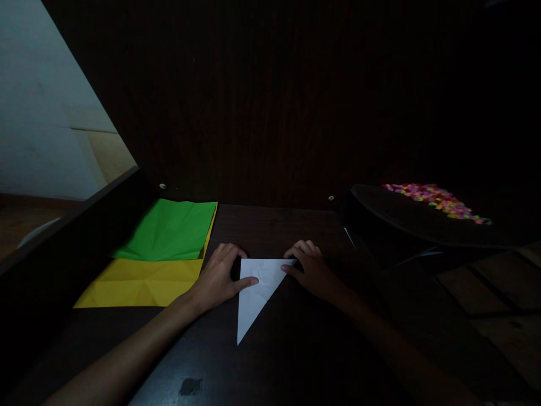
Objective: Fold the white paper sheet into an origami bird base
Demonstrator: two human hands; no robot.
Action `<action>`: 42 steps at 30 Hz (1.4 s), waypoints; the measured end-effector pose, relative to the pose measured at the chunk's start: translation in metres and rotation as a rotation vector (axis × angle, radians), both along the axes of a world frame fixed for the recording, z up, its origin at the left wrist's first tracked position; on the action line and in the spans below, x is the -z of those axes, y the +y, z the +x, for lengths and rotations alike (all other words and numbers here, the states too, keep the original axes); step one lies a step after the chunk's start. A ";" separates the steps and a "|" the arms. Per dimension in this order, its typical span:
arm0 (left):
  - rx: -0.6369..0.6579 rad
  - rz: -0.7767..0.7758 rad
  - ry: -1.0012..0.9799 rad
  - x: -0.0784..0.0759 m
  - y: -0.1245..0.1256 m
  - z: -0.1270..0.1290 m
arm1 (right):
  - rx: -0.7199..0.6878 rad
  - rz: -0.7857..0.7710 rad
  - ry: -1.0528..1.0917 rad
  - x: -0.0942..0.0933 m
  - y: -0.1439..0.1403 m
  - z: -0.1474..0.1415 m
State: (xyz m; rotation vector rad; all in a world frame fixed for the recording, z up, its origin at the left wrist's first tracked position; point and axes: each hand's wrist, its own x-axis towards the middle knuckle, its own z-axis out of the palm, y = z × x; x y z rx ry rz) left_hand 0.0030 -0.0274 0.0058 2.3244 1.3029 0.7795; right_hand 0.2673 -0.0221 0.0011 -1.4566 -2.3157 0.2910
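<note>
A white paper triangle (257, 290) lies flat on the dark tabletop (274, 361) near the middle of the view, its long point aimed toward 6 o'clock and its straight top edge running across at 12 o'clock. The left hand (220, 277) rests at the triangle's 9 o'clock side, palm down, with a finger laid across the paper's upper left part and pressing on it. The right hand (311, 269) sits at the triangle's 3 o'clock side, its fingertips touching the upper right corner. The two hands are apart, one at each end of the top edge, both flat on the paper and neither clasped around anything.

At 10 o'clock from the left hand lies a green sheet (169, 230), creased, overlapping a yellow sheet (141, 285) just beside the wrist. Well apart at 2 o'clock, a dark tray (401, 217) carries a heap of small colourful pieces (435, 198), too small to tell apart.
</note>
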 end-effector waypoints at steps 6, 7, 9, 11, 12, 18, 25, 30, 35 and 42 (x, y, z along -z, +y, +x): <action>0.021 -0.087 -0.108 0.000 -0.003 0.000 | -0.018 -0.024 0.074 -0.002 0.002 -0.001; 0.033 -0.107 -0.139 0.000 -0.003 0.000 | -0.019 -0.026 0.098 -0.003 0.002 -0.001; 0.054 -0.155 -0.211 -0.001 -0.003 0.001 | -0.016 -0.025 0.149 -0.003 0.003 0.000; 0.061 -0.211 -0.296 -0.002 -0.003 0.001 | -0.003 -0.025 0.195 -0.003 0.004 0.000; 0.060 -0.241 -0.340 -0.003 -0.003 0.002 | 0.004 -0.027 0.217 -0.003 0.004 0.000; 0.026 -0.431 -0.612 -0.004 -0.002 0.004 | 0.017 -0.092 0.387 -0.004 0.005 0.001; -0.012 -0.518 -0.747 -0.008 0.003 0.003 | 0.042 -0.201 0.658 -0.005 0.003 0.002; -0.066 -0.557 -0.761 -0.009 0.005 0.001 | 0.050 -0.284 0.775 -0.006 0.003 0.002; -0.164 -0.673 -0.890 -0.009 0.005 0.002 | 0.049 -0.372 0.878 -0.008 0.007 0.004; -0.256 -0.845 -1.083 -0.015 0.005 0.003 | 0.055 -0.382 0.950 -0.002 0.009 0.008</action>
